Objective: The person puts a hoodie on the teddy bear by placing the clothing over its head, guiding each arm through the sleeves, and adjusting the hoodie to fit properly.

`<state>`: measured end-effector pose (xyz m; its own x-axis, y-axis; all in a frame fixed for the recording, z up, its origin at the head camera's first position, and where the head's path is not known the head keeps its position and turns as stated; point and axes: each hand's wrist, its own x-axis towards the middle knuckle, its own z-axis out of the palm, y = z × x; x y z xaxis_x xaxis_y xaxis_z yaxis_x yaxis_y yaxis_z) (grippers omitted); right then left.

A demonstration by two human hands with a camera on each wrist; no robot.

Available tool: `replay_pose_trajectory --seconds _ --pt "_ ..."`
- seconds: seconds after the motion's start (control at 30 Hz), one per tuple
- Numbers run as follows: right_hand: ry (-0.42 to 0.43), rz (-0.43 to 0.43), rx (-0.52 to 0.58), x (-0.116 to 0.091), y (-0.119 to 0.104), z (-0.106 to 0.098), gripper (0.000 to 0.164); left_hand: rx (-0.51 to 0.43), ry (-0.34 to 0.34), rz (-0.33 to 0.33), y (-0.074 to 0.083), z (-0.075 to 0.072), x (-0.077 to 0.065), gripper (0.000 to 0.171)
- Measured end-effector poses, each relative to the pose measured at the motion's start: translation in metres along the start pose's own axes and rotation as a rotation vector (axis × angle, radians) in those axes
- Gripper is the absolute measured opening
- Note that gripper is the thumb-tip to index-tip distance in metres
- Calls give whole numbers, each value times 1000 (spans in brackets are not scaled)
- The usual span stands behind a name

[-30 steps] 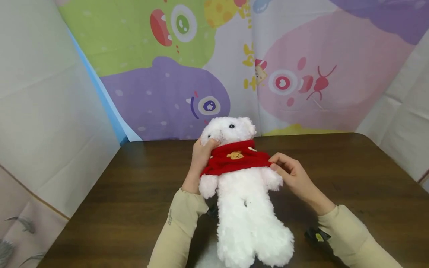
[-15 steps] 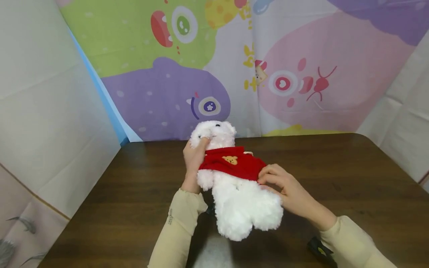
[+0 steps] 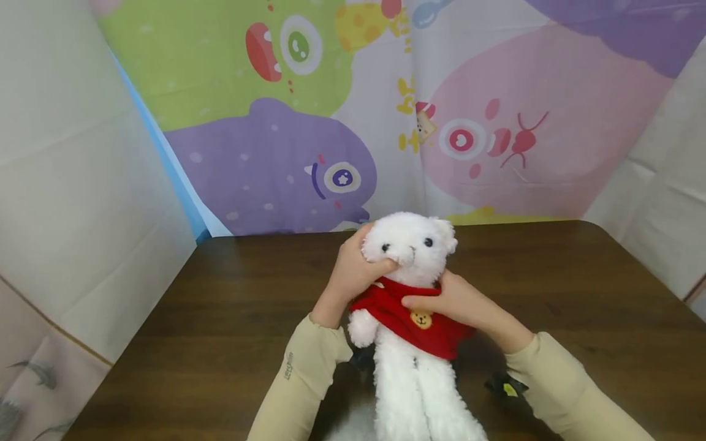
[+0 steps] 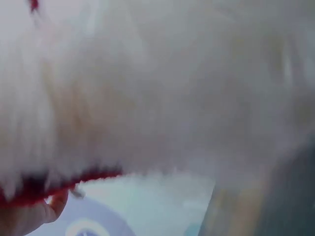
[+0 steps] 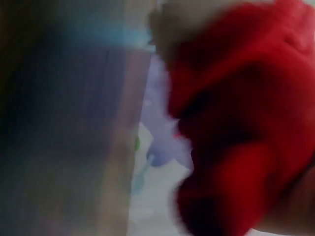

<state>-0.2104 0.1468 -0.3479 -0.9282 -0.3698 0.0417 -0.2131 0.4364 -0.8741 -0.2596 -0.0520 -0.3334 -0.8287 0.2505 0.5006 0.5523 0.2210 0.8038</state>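
Observation:
A white fluffy teddy bear (image 3: 408,386) is held up over the table in the head view, its legs toward me. It wears a red sweater (image 3: 386,309) with a small bear face patch on the chest. My left hand (image 3: 355,269) grips the bear by the side of its head and neck, thumb under the muzzle. My right hand (image 3: 469,300) holds the upper body from the other side, its thumb across the sweater's chest and its fingers hidden behind. White fur (image 4: 172,98) fills most of the left wrist view. Blurred folds of the sweater (image 5: 246,98) fill the right wrist view's right side.
The dark wooden table (image 3: 220,343) spreads under both arms. A cartoon-printed cloth (image 3: 265,165) hangs along its far edge, with pale cloth walls (image 3: 72,122) at the sides. A black strap piece (image 3: 504,384) shows by my right sleeve.
The bear shifts right and nearer, its head turning toward me. My right hand leaves the sweater's lower hem and moves up to the chest and neck. My left hand moves right with the head.

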Motion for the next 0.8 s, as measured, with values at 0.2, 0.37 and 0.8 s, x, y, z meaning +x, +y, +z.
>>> replay_pose_trajectory --seconds 0.2,0.37,0.8 --pt "93 -102 200 11 1 9 57 61 -43 45 8 4 -3 55" --pt "162 -131 180 17 1 6 55 -14 -118 -24 7 0 -1 59" --pt "320 4 347 21 12 -32 47 -107 -66 -173 -2 -16 1 20"
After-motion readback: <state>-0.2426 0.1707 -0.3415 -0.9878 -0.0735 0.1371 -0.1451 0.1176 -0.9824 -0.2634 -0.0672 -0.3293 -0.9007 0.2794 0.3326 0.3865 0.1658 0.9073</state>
